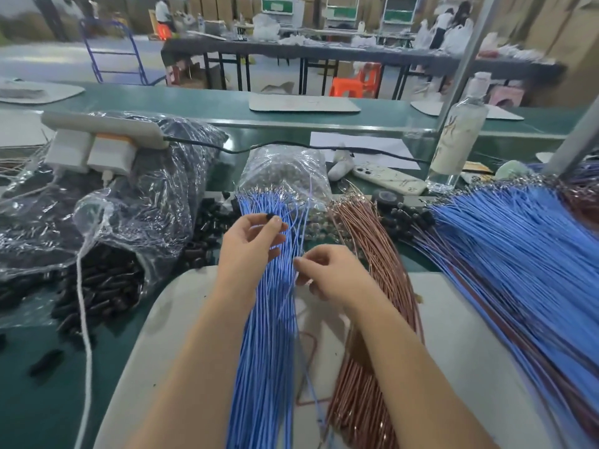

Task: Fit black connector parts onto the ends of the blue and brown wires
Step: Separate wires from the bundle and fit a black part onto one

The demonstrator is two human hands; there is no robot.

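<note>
A bundle of blue wires (269, 319) runs down the middle of the white mat (453, 335), with a bundle of brown wires (366, 286) beside it on the right. My left hand (249, 241) is raised over the blue bundle and pinches a small black connector part (269, 217) between thumb and fingertips. My right hand (327, 273) sits lower and to the right, pinching a thin blue wire (299, 241) pulled out of the bundle. The wire's tip and the connector are apart.
Loose black connectors (103, 286) spill from a clear plastic bag (129, 202) on the left. A second bag (285, 170) stands behind the wires. Finished blue wires (518, 254) fan out at right. A phone (389, 178), a bottle (457, 144) and a power strip (100, 128) sit behind.
</note>
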